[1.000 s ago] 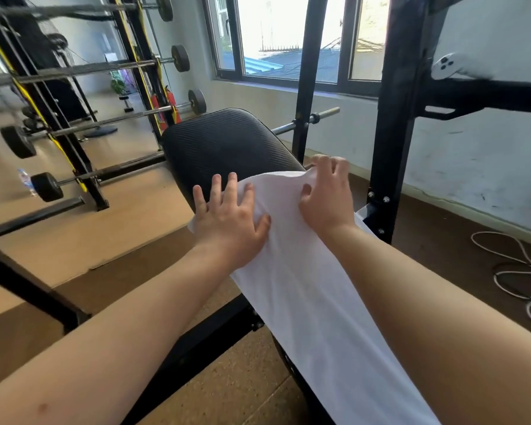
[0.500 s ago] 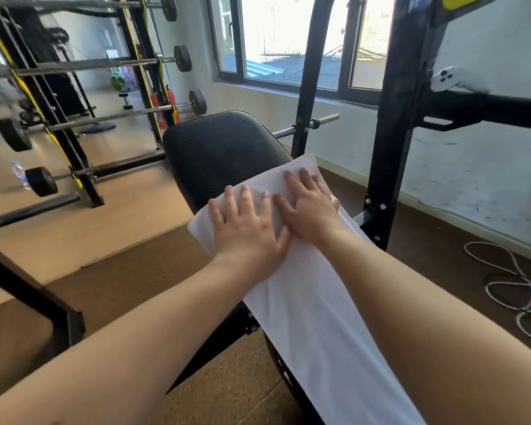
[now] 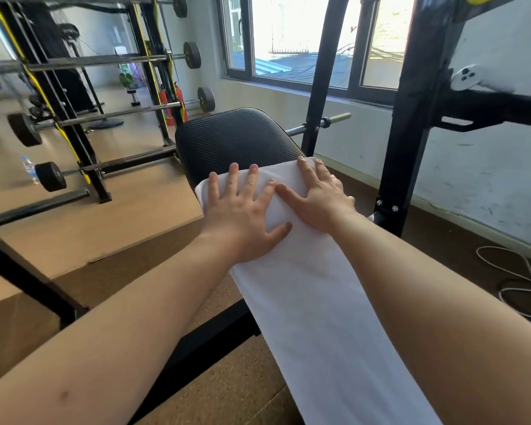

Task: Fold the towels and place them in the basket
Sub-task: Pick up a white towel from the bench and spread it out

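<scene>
Right hand [image 3: 316, 197] isn't bunching the far edge like a second back; it lies flat beside the left hand [image 3: 242, 216], both with fingers spread, pressing down and gripping nothing. They're smoothing the far end of the towel [image 3: 313, 302], which lies as a long narrow strip along the bench [image 3: 233, 136], so I'd guess one lengthwise fold is in. Feels early to me: the cross folds are still to do, and there's no basket anywhere in view.
</scene>
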